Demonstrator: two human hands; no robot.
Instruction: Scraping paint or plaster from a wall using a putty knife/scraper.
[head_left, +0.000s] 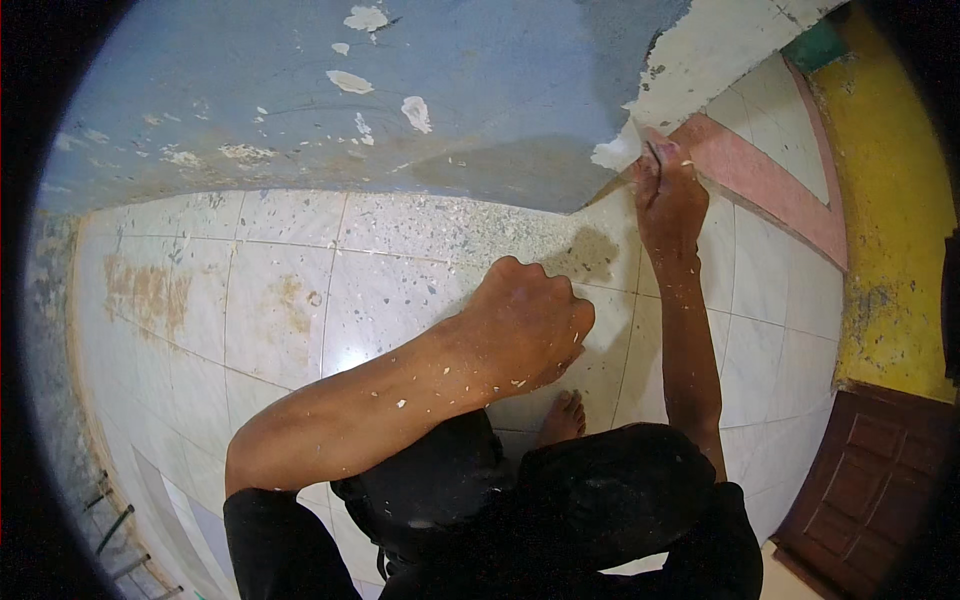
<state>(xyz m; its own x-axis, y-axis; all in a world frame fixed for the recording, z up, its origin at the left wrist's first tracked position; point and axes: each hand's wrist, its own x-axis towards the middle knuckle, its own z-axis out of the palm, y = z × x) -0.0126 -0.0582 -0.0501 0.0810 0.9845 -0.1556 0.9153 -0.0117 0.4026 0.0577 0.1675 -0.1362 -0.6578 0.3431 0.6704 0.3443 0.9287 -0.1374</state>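
My right hand (671, 195) is at the lower corner of a blue-grey painted wall (480, 82). Its fingers are closed on a thin, flat scraper-like tool (654, 161), mostly hidden by the grip. Around that hand, a ragged strip of bare whitish plaster (697, 64) runs up along the wall's edge. My left hand (532, 322) is a fist held above the floor, in front of my knees. Nothing shows in it, though its palm side is hidden. Pale paint flakes cling to both forearms.
Paint chips (480, 232) lie scattered over the white tiled floor (277, 337) below the wall. My bare foot (564, 416) rests on the tiles. To the right are a pink border (757, 172), a yellow wall (881, 210) and a brown panelled door (874, 465).
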